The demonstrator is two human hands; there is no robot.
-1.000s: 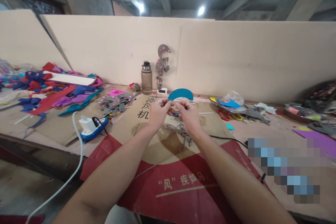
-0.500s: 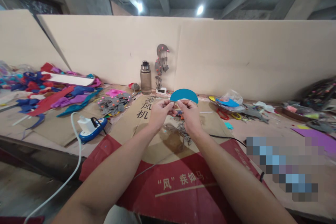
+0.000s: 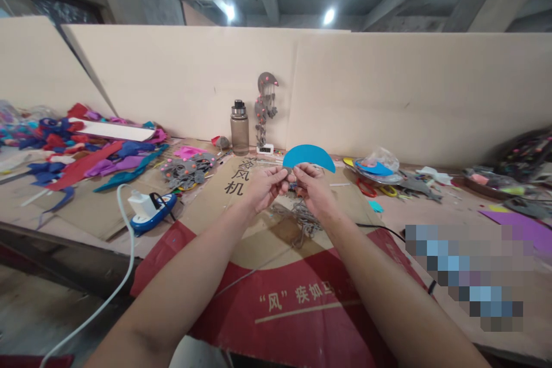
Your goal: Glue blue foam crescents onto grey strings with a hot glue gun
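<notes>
A blue crescent-shaped piece of felt or card (image 3: 309,153) is held up over the cardboard, its curved edge on top. My left hand (image 3: 269,185) is closed, thumb and forefinger pinching at the piece's left end. Close beside it, my right hand (image 3: 314,187) is closed too, its fingertips gripping the lower edge near the same end. Anything small between the fingertips is too fine to make out. Below the hands lies a tangle of grey cord (image 3: 304,221) on the brown and red cardboard sheet (image 3: 259,247).
A grey crescent mobile (image 3: 267,83) hangs against the board behind, near a bottle (image 3: 240,129). To the left are grey felt pieces (image 3: 187,171), a blue power strip (image 3: 153,215) and coloured felt scraps (image 3: 101,164). Scissors (image 3: 366,187) and a plate (image 3: 375,174) lie at right.
The blue piece has shifted slightly right and turned, its right end now tilting down. Both hands stay pinched close together, the right hand having rotated a little.
</notes>
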